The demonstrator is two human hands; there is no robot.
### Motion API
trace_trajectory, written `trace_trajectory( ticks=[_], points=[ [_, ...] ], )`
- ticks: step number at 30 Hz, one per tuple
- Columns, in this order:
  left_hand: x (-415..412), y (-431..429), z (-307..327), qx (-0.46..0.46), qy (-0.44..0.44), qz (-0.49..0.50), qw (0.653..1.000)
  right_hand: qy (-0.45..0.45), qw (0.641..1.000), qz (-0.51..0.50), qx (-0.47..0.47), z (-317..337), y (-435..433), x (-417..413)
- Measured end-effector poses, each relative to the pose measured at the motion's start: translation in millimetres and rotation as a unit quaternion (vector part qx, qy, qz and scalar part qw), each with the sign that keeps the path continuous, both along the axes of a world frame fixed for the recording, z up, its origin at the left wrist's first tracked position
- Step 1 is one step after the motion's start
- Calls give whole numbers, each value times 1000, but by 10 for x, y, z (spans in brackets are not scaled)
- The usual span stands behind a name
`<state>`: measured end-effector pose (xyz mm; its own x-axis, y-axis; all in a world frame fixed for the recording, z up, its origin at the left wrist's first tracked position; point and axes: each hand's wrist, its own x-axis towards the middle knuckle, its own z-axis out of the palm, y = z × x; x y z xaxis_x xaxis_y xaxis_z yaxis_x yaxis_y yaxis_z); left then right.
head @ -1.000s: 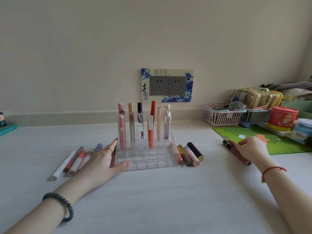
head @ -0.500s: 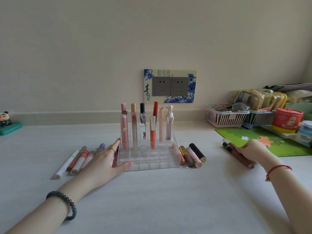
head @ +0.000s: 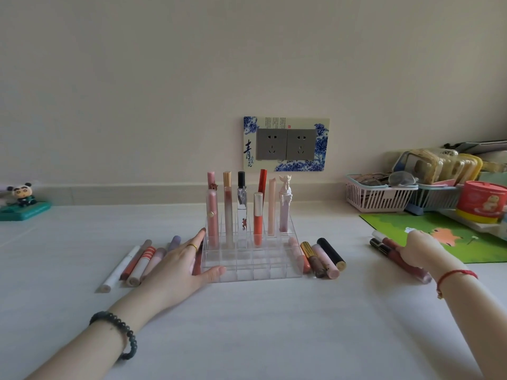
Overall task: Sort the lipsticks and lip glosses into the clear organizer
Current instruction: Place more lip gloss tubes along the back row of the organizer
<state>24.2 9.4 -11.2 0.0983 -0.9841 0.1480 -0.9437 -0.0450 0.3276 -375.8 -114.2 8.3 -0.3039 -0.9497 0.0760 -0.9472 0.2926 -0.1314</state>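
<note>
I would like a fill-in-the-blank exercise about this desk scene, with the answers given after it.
1. The left hand rests against the clear ___.
2. The right hand touches dark tubes beside a ___ mat.
3. The string on the right wrist is ___.
4. The wall plate holds ___ sockets.
Answers: organizer; green; red; two.

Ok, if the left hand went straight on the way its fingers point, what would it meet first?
Probably the left wall of the clear organizer: the index fingertip of the left hand sits right by it, with the tall pink gloss just inside. Depth is unclear, so it might slide past.
</note>
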Motion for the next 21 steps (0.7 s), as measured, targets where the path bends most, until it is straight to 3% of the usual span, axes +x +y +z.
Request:
trace_trajectory(
  ticks=[2, 4, 5, 8, 9, 11, 17, 21],
  points=[
    [4, 0, 1, 1, 4, -2, 1000, -37, 999, 4, -15, 40, 46, 29],
    [12, 1, -2, 4, 6, -2, 1000, -138, 987, 39, -71, 144, 96, 80],
    [16, 0, -5, 4, 6, 0, 1000, -235, 963, 62, -118, 192, 125, 120],
    [20, -11, -15, 2, 7, 4, 1000, -513, 816, 135, -227, 352, 325, 390],
    [20, -13, -16, 2, 10, 3, 1000, -557, 778, 160, -241, 400, 393, 506],
    [18, -9, -13, 1, 21, -5, 1000, -588, 738, 214, -253, 457, 488, 745],
    [4, 1, 5, 7, 21, -12, 1000, -503, 751, 343, -255, 476, 594, 1393],
    [6, -2, -3, 1, 15, -5, 1000, -452, 782, 337, -267, 417, 520, 1652]
  ],
)
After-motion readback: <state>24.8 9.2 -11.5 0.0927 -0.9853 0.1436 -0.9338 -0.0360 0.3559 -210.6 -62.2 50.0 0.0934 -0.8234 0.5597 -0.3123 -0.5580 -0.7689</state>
